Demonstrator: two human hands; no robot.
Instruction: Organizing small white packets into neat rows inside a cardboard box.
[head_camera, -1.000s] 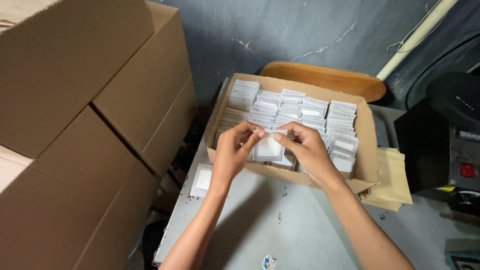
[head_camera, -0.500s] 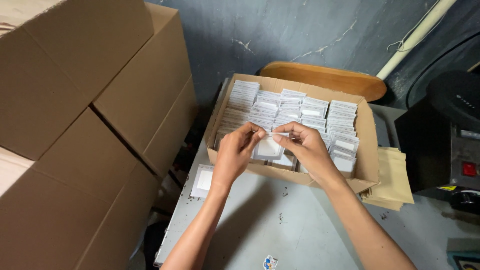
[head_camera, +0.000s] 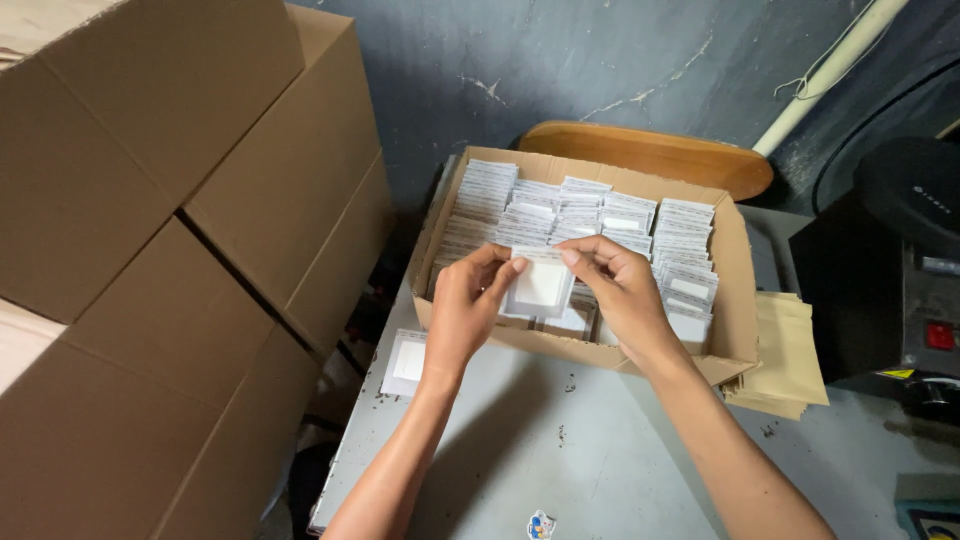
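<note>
Got a small square white packet w/ a clear-ish window in the middle (head_camera: 540, 284) pinched between both hands, held just above the front edge of the open shallow cardboard box (head_camera: 735, 300). My left hand (head_camera: 468, 305) grips its left edge w/ thumb and fingertips, my right hand (head_camera: 618, 285) has the top right corner, so both are clamped on the same packet, close together w/ only the packet between them.

Right under it, inside the box, are rows of the same white packets stood on edge (head_camera: 585, 215), packed tight from approx 10 o'clock round to 3 o'clock of my hands. A few lie flatter near the front wall.

At 8 o'clock from my left hand, outside the box, one more flat white packet (head_camera: 405, 362) lies on the grey tabletop (head_camera: 540, 450), just beside the box.

At 3-4 o'clock, stack of tan flat paper envelopes (head_camera: 785, 355), partly tucked under the box corner. Further at 3, black machine w/ a red switch (head_camera: 915, 290). At 12, behind the box, a curved brown wooden board (head_camera: 650, 155) against the dark wall. Whole 9 o'clock side: big stacked brown cardboard cartons (head_camera: 170, 230). Small colourful sticker (head_camera: 541, 524) at 6, on the table.
</note>
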